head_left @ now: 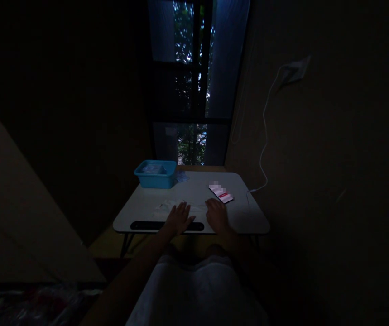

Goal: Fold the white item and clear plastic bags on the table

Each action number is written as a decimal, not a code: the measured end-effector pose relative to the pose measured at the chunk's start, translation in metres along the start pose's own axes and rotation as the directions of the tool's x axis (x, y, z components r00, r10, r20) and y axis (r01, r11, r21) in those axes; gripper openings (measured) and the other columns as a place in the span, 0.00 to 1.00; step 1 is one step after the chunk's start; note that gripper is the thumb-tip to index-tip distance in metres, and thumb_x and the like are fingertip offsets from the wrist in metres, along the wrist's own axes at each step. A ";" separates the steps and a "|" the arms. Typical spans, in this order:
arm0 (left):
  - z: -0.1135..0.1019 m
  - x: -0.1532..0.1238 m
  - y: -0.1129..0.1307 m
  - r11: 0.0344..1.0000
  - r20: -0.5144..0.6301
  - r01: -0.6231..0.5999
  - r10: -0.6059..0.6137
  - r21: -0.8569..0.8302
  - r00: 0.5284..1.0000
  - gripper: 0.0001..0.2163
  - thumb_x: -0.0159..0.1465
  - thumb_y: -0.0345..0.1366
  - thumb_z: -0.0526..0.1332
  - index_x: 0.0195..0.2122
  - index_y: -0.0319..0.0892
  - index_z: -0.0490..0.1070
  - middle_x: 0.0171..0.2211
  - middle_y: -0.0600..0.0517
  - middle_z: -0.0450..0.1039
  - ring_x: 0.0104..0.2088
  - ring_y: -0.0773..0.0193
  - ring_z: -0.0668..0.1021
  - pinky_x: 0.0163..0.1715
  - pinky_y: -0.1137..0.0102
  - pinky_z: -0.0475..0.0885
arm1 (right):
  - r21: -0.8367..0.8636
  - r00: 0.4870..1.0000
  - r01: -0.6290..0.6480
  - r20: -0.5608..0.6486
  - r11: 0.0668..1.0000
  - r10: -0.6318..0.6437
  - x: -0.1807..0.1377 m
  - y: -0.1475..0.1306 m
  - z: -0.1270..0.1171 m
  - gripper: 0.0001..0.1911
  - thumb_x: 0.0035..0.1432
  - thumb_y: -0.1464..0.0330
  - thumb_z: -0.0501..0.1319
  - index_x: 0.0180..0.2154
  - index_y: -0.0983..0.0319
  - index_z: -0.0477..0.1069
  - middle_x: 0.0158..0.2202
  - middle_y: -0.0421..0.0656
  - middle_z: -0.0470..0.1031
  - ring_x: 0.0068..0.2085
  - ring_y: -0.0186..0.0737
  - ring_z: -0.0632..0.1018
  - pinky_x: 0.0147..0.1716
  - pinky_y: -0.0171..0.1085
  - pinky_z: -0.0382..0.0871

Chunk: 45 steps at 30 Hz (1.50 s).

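Note:
In a dim room I sit at a small white folding table. My left hand lies flat with spread fingers on a pale, flat piece of cloth or plastic near the table's front edge. My right hand rests beside it on the same pale piece, fingers curled down and partly hidden. Neither hand lifts anything.
A blue plastic tub with something pale inside stands at the table's back left. A lit phone lies at the right, with a white cable running up the wall. A dark slot runs along the front edge. A window is behind.

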State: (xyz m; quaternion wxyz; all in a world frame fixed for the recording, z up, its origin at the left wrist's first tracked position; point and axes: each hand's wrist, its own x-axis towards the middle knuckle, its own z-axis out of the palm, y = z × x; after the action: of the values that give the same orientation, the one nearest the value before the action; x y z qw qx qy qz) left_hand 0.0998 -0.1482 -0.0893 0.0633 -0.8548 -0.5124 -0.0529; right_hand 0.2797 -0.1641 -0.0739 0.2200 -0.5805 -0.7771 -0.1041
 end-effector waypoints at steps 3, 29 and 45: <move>0.001 0.000 -0.001 1.000 0.004 -0.005 0.005 0.013 1.000 0.25 0.63 0.42 0.41 0.58 0.35 0.50 0.59 0.40 0.47 0.59 0.54 0.52 0.54 0.56 0.50 | 0.077 0.978 0.190 0.074 0.979 -0.196 0.000 -0.028 0.008 0.21 0.58 0.70 0.44 0.53 0.65 0.59 0.54 0.48 0.62 0.55 0.38 0.60 0.53 0.39 0.50; 0.013 0.003 -0.012 0.997 -0.061 0.043 -0.047 -0.064 0.997 0.26 0.62 0.47 0.39 0.59 0.40 0.48 0.60 0.42 0.47 0.60 0.54 0.50 0.54 0.55 0.50 | -0.056 0.963 -0.131 0.230 0.990 0.141 -0.009 -0.002 0.019 0.34 0.58 0.56 0.42 0.55 0.78 0.52 0.58 0.60 0.50 0.60 0.49 0.51 0.56 0.44 0.42; 0.006 -0.016 -0.063 0.998 -0.027 -0.056 0.055 -0.014 0.998 0.20 0.63 0.40 0.40 0.52 0.42 0.61 0.58 0.43 0.52 0.59 0.53 0.51 0.54 0.55 0.49 | -0.047 0.967 -0.122 0.221 0.991 0.129 -0.010 -0.001 0.019 0.34 0.58 0.57 0.43 0.55 0.78 0.53 0.58 0.60 0.51 0.59 0.50 0.52 0.56 0.45 0.43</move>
State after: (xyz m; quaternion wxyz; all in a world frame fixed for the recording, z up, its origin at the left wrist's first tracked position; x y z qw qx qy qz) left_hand 0.0369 -0.1323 -0.0947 0.0651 -0.8683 -0.4872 -0.0662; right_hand 0.2769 -0.1650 -0.0955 0.1278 -0.6401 -0.7567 -0.0371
